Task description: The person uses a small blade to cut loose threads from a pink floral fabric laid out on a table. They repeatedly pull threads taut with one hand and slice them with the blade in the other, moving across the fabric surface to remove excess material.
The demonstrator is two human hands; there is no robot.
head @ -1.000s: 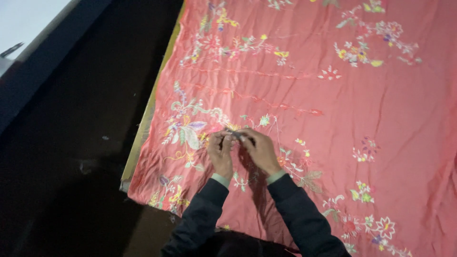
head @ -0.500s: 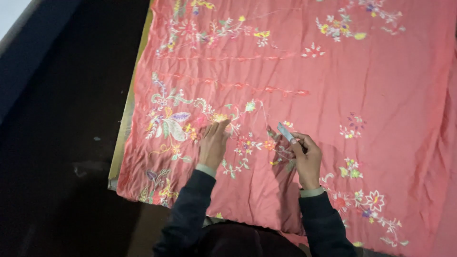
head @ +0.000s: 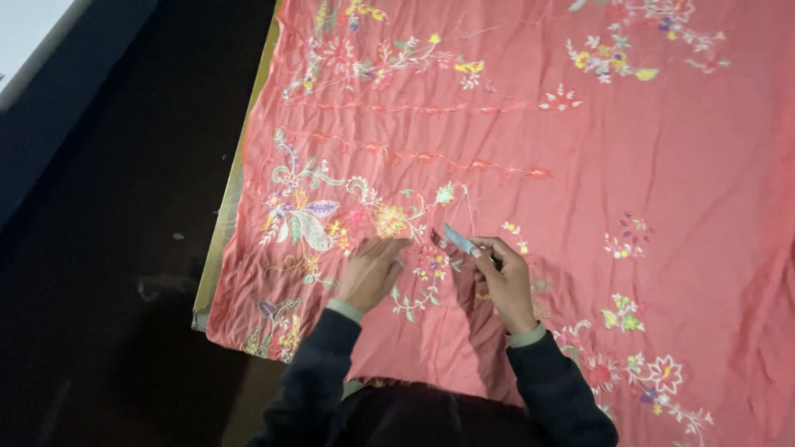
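Observation:
A large coral-pink cloth with coloured flower embroidery lies spread flat in front of me. My left hand rests on the cloth beside an embroidered flower cluster, fingers pressing the fabric. My right hand is closed around a small bluish-grey cutting tool, whose tip points up and left, just above the cloth. A thin pale thread runs from the embroidery near the tool. Both arms wear dark sleeves with pale green cuffs.
The cloth lies over a table with a yellowish edge along its left side. Left of it is a dark floor with small specks, and a pale surface shows in the top left corner.
My hands, joined together a second ago, have separated. The right hand has drawn the tool off to the right, and the left hand has settled flat on the embroidery.

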